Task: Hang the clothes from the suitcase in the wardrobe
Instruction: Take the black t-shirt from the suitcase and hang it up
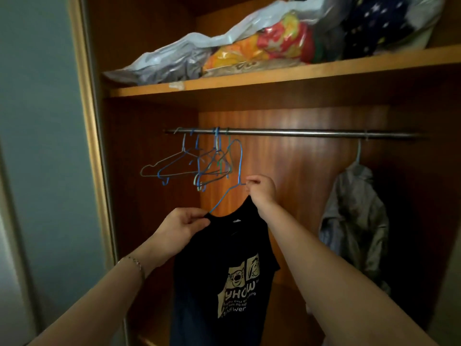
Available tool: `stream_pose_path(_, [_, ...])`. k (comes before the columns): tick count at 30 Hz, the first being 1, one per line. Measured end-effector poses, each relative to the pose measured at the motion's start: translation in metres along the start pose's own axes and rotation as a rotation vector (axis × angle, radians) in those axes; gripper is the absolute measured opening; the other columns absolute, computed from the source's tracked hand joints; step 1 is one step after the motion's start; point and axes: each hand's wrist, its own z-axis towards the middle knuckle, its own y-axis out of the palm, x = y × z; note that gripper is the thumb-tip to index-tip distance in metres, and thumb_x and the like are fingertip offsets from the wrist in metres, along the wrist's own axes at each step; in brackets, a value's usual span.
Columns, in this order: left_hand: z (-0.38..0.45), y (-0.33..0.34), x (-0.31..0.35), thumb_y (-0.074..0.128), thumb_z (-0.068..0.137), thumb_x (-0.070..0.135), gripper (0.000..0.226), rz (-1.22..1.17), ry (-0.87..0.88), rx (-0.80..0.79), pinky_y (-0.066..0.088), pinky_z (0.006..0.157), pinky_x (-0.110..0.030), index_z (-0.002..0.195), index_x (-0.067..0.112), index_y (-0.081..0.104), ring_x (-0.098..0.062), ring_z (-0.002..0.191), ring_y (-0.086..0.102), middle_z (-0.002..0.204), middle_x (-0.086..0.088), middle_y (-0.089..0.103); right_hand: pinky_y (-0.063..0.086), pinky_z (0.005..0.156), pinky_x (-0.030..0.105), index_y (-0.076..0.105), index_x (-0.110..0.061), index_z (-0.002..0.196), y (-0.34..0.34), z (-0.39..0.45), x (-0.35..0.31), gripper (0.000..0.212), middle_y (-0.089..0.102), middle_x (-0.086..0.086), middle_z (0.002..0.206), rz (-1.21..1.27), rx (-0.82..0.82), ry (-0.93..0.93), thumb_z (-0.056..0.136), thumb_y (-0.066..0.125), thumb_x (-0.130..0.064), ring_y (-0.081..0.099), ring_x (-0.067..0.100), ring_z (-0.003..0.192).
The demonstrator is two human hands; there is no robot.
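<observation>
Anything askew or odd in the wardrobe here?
The empty hangers on the rail hang bunched and tangled at its left end. Plastic bags on the top shelf sag over its front edge. Nothing looks damaged.

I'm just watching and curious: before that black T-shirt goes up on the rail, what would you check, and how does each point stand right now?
1. Left hand grips the black T-shirt at the collar: ok.
2. Right hand holds the blue hanger and the shirt's other shoulder: ok.
3. Hanger fully inside the shirt: not ok, its left arm shows above the collar.
4. Free space on the rail between the empty hangers and the grey garment: ok.
5. Hook already over the rail: cannot tell.
</observation>
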Motion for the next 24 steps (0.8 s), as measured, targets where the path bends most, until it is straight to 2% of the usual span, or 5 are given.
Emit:
stream_pose_path(2, [0.016, 0.014, 0.002, 0.056, 0.094, 0.006, 0.017, -0.084, 0.006, 0.029, 0.052, 0.069, -0.031, 0.095, 0.008, 0.072, -0.032, 0.079, 0.067, 0.09, -0.021, 0.072, 0.047, 0.067, 0.027, 0.065, -0.014, 0.086, -0.007, 0.012, -0.002, 0.019, 0.062, 0.008, 0.081, 0.12, 0.048, 0.028, 0.087, 0.055, 0.003, 0.061, 0.018, 0.067])
stream_pose_path(5, [0.042, 0.04, 0.007, 0.056, 0.093, 0.002, 0.016, -0.192, 0.013, 0.061, 0.05, 0.057, -0.021, 0.09, 0.007, 0.072, -0.028, 0.074, 0.062, 0.083, -0.017, 0.07, 0.041, 0.065, 0.009, 0.068, -0.002, 0.098, -0.019, 0.026, 0.003, 0.015, 0.063, 0.005, 0.089, 0.078, 0.098, -0.027, 0.088, 0.058, 0.0, 0.057, 0.015, 0.082])
stream_pose_path(10, [0.084, 0.078, 0.01, 0.056, 0.092, 0.0, 0.017, -0.215, 0.019, 0.023, 0.052, 0.059, -0.021, 0.091, 0.006, 0.072, -0.022, 0.07, 0.065, 0.08, -0.012, 0.072, 0.039, 0.062, 0.0, 0.06, 0.002, 0.109, -0.03, 0.05, 0.018, 0.022, 0.061, 0.006, 0.099, 0.13, 0.198, -0.028, 0.088, 0.058, 0.002, 0.056, 0.014, 0.092])
stream_pose_path(19, [0.144, 0.131, 0.005, 0.059, 0.09, 0.002, 0.026, -0.164, 0.037, -0.034, 0.051, 0.066, -0.026, 0.078, 0.022, 0.071, -0.015, 0.067, 0.065, 0.069, 0.003, 0.073, 0.044, 0.086, 0.029, 0.057, -0.002, 0.119, -0.054, 0.084, 0.043, 0.029, 0.062, 0.014, 0.116, 0.105, 0.297, 0.061, 0.091, 0.048, -0.003, 0.059, 0.028, 0.109])
stream_pose_path(24, [0.166, 0.161, 0.0, 0.057, 0.092, 0.003, 0.026, -0.139, 0.04, -0.093, 0.052, 0.064, -0.025, 0.08, 0.021, 0.072, -0.011, 0.065, 0.067, 0.068, 0.006, 0.073, 0.047, 0.088, 0.036, 0.059, -0.01, 0.121, -0.074, 0.097, 0.073, 0.032, 0.065, 0.014, 0.112, 0.043, 0.321, 0.108, 0.092, 0.045, -0.009, 0.059, 0.026, 0.097])
